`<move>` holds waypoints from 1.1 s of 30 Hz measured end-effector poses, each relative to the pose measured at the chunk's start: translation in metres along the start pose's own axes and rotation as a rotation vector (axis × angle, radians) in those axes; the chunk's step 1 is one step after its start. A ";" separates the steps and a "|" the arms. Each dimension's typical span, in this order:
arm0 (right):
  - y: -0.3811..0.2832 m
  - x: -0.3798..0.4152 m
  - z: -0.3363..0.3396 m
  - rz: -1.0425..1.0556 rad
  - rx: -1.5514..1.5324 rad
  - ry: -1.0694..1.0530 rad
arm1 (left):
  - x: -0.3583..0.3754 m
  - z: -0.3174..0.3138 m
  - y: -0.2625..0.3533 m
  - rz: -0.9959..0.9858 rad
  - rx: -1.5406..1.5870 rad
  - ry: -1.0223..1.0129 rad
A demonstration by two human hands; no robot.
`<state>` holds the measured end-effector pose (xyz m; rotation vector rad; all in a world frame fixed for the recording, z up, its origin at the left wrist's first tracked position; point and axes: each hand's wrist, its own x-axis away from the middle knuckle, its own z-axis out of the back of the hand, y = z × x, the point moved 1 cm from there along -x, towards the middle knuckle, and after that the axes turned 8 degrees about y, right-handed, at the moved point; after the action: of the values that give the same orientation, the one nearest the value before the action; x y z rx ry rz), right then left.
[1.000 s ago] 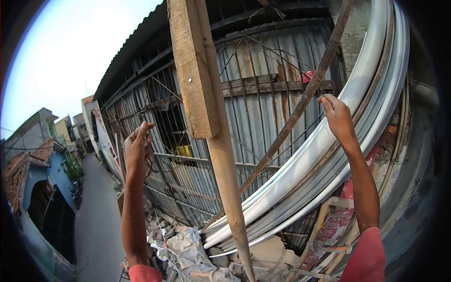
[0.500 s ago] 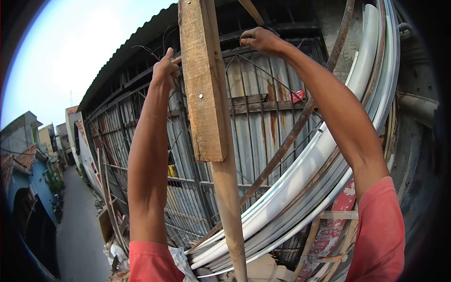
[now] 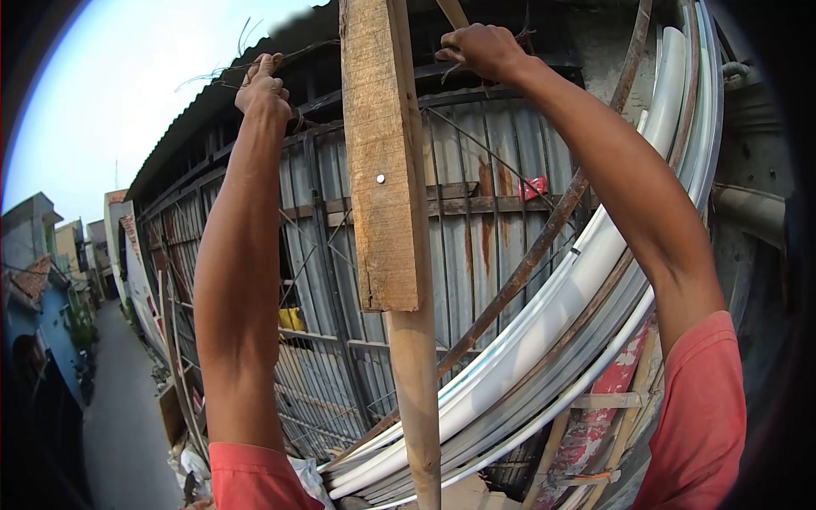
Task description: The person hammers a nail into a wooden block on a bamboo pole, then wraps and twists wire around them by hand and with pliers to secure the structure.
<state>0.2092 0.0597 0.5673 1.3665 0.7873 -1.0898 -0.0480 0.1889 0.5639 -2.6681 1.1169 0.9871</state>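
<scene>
My left hand point(image 3: 263, 85) is raised at the upper left, its fingers closed on thin dark wire point(image 3: 306, 53). Loose strands spread out to its left, and one runs right toward the nailed wooden plank point(image 3: 382, 229). That rough plank stands upright between my arms, fixed against a round bamboo pole point(image 3: 415, 399). On the plank's far side, my right hand point(image 3: 484, 53) is up by the roof edge, also closed. Bits of dark wire stick out around its fingers. A second pole point(image 3: 452, 12) slants down just above it. The wire behind the plank is hidden.
Corrugated metal sheets point(image 3: 459, 246) behind a black bar grille face me. White plastic pipes point(image 3: 544, 306) curve along the right, crossed by a rusty bar point(image 3: 535, 251). A narrow lane point(image 3: 127, 399) runs far below on the left. A wooden ladder-like frame point(image 3: 608, 399) is lower right.
My left hand has moved up and to the left, with wire now stretched from it. My right hand has shifted slightly right. The view has moved a little, so the plank appears lower and further right.
</scene>
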 end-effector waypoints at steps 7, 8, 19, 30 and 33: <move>0.055 -0.033 0.002 0.308 0.633 0.261 | 0.012 -0.017 0.034 -0.227 -0.217 -0.236; 0.055 -0.035 0.006 0.272 0.639 0.248 | 0.015 -0.018 0.037 -0.255 -0.174 -0.299; 0.005 -0.020 0.086 0.394 0.615 0.257 | 0.022 -0.061 0.073 -0.821 -0.852 -0.251; -0.029 -0.025 0.103 -0.275 -0.528 0.035 | 0.102 -0.090 0.057 -0.872 -0.597 -0.309; -0.018 -0.033 0.096 -0.281 -0.754 -0.047 | 0.103 -0.093 0.051 -0.849 -0.504 -0.324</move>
<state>0.1666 -0.0277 0.6002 0.6030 1.2233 -0.8876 0.0216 0.0600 0.5848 -2.6946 -0.3779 1.5117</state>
